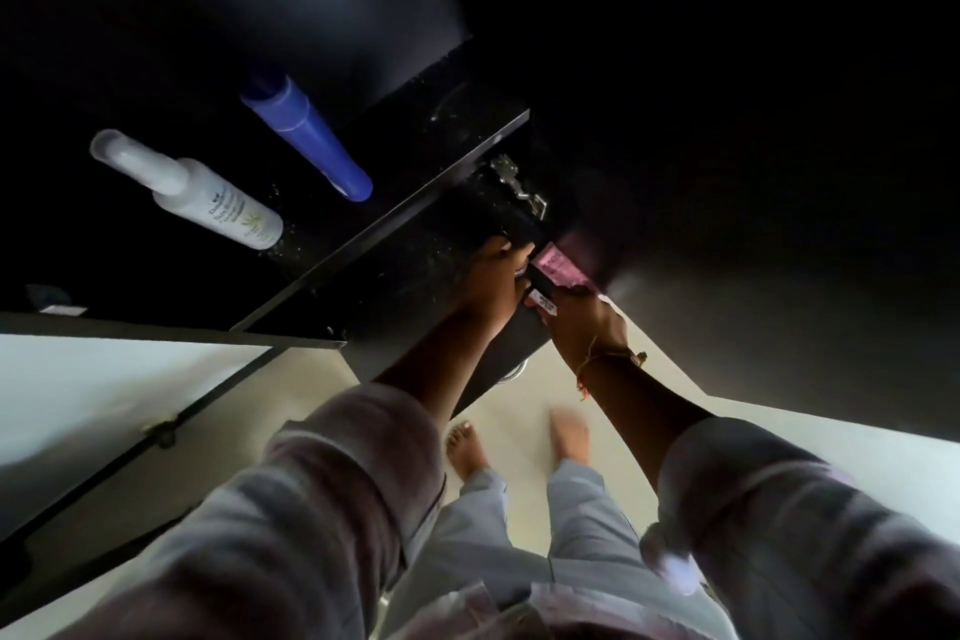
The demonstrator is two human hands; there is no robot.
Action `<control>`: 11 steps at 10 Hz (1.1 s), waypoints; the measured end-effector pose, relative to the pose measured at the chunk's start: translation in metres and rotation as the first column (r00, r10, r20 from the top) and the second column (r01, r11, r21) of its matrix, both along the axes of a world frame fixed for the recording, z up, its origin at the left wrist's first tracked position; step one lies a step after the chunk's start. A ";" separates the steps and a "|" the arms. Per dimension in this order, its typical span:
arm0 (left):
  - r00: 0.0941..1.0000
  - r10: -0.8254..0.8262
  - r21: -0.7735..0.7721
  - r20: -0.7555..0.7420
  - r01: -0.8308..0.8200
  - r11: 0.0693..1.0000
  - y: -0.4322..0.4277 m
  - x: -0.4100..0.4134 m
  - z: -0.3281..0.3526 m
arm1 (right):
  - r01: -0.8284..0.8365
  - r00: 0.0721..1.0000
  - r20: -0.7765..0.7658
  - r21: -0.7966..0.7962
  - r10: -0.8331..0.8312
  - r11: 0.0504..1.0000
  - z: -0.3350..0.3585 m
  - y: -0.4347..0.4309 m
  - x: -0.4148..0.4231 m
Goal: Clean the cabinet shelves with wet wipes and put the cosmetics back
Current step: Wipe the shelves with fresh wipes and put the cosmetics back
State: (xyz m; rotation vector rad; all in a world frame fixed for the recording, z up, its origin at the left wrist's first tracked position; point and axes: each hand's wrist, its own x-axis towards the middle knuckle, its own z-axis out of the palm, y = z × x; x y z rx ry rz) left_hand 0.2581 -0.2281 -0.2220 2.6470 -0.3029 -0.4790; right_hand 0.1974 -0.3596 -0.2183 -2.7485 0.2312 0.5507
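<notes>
Both my hands meet at the right end of the lower black cabinet shelf (415,270). My left hand (496,276) and my right hand (579,317) are closed on a pink packet (561,268) with a dark part and a white label between them. The dim light hides what the packet is. On the shelf above (415,140) stand a white spray bottle (208,198) at the left and a blue bottle (311,140) beside it. Both shelves show pale specks of dust.
A metal hinge (519,182) sits on the cabinet's right wall just above my hands. An open door panel with another hinge (161,431) hangs at the lower left. My bare feet (467,447) stand on the cream floor below.
</notes>
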 end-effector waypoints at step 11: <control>0.741 0.549 -0.449 0.387 -0.368 0.814 0.065 -0.106 0.160 | -0.274 0.916 0.384 0.389 0.115 0.880 0.163 0.009 -0.006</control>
